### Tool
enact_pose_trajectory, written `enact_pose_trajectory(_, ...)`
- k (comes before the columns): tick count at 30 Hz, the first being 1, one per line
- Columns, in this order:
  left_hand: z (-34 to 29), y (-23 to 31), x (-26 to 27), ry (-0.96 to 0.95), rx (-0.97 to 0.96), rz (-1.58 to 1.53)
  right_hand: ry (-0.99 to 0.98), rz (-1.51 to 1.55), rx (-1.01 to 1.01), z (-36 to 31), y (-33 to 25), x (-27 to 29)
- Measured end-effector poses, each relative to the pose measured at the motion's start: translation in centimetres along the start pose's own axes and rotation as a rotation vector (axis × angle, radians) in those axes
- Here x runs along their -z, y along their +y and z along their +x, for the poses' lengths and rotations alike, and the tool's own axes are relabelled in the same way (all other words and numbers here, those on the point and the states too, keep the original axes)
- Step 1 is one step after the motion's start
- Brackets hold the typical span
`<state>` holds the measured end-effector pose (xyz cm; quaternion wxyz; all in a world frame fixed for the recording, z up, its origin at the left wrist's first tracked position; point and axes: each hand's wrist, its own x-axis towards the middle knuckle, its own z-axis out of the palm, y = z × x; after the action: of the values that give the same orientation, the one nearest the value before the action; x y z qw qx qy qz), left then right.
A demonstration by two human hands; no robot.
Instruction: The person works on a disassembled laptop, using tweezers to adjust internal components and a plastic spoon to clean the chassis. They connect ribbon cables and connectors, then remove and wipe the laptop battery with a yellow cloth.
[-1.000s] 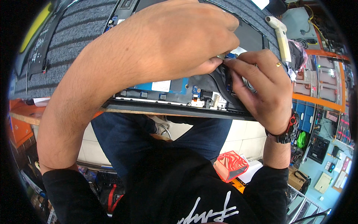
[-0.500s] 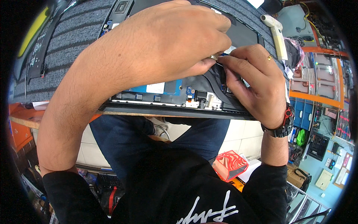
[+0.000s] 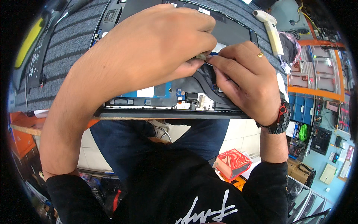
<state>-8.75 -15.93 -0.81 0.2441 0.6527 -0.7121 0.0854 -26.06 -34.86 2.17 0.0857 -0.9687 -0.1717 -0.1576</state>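
An opened laptop (image 3: 169,113) lies before me with its inner parts bare: a blue circuit board (image 3: 161,90), a dark curved heat pipe (image 3: 203,85) and a dark flat panel (image 3: 235,31) at the back. Across it reaches my left hand (image 3: 173,43), thumb and fingers pinched on a small pale piece (image 3: 201,56) that I cannot make out. My right hand (image 3: 249,76) comes in from the right, its thumb and forefinger closed beside the left fingertips. Whatever the right fingers hold is hidden. Both hands work over the laptop's right half.
Beneath the laptop is a grey ribbed mat (image 3: 72,48). A loose black battery (image 3: 35,65) and a yellow object (image 3: 29,42) lie at the left. A cream dryer-shaped tool (image 3: 273,33) is beyond my right hand. Orange-framed shelves (image 3: 317,89) stand at the right.
Laptop and hands together appear slightly further left in the picture, as do the things around the mat. Both hands keep their pinch at the same spot over the laptop.
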Motion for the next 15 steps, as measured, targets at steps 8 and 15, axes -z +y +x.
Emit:
enact_pose_trajectory(8, 0.7, 0.3, 0.5, -0.026, 0.02, -0.071, 0.014, 0.001, 0.004, -0.6, 0.4, 0.0)
enact_pose_trajectory(15, 0.9, 0.2, 1.9, -0.092, 0.082, -0.045, 0.251, 0.048, 0.043, 0.6, 4.7, 1.8)
